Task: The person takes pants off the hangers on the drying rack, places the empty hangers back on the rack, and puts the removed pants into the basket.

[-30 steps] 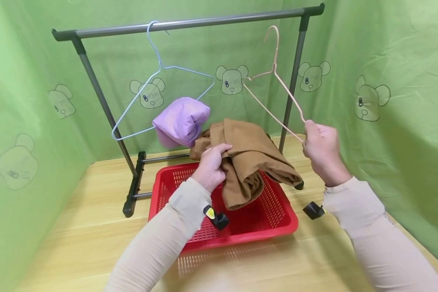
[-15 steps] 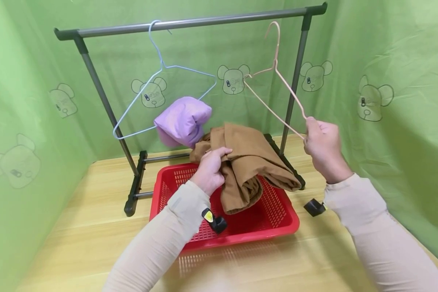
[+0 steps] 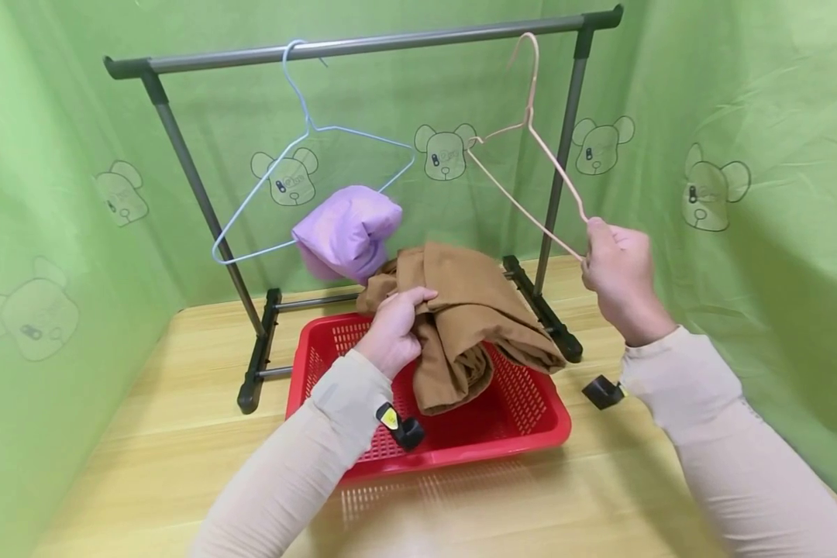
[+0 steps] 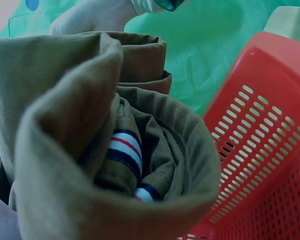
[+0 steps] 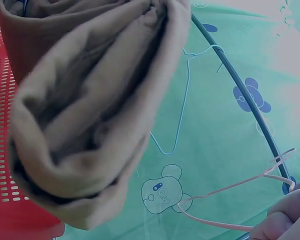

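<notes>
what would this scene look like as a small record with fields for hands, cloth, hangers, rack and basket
left hand: grips brown garment
right hand: holds pink hanger near one corner
brown garment: folded, partly over red basket
blue hanger: hooked on rack
purple cloth: bundled, support unclear
red basket: on wooden table
pink hanger hook on rack: cannot tell

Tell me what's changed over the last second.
The right hand has risen a little, lifting the pink hanger with it. The left hand has sunk slightly and shifted left, lowering the brown garment. Nothing was taken up or let go. The blue hanger, purple cloth and red basket stayed put.
</notes>
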A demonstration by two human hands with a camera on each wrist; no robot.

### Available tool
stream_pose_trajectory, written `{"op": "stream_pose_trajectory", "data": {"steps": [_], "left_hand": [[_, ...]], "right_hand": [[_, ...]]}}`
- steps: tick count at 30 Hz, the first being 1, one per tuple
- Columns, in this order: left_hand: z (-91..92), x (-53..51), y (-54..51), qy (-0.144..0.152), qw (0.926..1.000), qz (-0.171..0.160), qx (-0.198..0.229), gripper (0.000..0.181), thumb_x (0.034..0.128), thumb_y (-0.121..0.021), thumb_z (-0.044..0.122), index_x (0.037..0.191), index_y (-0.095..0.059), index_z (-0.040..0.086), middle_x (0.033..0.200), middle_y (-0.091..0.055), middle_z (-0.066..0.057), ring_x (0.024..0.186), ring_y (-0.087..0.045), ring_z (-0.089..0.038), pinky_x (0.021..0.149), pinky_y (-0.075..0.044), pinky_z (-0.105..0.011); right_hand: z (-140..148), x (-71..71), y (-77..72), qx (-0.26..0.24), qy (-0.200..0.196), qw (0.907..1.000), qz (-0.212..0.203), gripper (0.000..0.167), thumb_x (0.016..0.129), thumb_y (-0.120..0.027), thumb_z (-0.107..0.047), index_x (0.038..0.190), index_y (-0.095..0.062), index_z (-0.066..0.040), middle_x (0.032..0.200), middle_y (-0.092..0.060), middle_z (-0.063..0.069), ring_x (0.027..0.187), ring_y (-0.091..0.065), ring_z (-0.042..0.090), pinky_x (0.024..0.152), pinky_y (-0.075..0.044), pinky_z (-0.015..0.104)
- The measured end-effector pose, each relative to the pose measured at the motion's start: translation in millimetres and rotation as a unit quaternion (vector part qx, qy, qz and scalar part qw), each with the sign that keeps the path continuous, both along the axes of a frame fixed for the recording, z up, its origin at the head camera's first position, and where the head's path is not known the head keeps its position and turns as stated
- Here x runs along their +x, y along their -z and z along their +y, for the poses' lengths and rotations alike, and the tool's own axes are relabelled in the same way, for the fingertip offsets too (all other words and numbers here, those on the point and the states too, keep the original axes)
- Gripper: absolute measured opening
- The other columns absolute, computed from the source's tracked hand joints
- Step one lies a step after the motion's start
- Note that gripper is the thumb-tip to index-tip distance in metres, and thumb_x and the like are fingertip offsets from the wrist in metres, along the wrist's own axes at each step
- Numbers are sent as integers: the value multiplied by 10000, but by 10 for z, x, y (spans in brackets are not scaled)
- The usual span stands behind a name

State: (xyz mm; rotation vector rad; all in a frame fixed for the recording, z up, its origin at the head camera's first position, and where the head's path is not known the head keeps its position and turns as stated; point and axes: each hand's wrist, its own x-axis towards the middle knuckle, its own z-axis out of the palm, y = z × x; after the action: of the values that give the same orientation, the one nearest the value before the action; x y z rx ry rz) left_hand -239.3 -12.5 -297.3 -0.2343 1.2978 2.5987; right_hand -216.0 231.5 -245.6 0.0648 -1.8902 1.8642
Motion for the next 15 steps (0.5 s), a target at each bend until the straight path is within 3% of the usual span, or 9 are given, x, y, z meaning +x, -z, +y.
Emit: {"op": "stream_pose_trajectory", "data": {"steps": [15], "left_hand": [[-99,47,67,-11,9999,83,-122,152,839,-577,-59,758,-599,69,741,-653,-12,674,-637,-134,637,-543,-257]], "right_hand": [[-4,-14,-54,-703,-446,9963,209,488,1021,-468,-173,538,-438,-109,415,-365,-33,334,-314,72,332,-231,209]]}}
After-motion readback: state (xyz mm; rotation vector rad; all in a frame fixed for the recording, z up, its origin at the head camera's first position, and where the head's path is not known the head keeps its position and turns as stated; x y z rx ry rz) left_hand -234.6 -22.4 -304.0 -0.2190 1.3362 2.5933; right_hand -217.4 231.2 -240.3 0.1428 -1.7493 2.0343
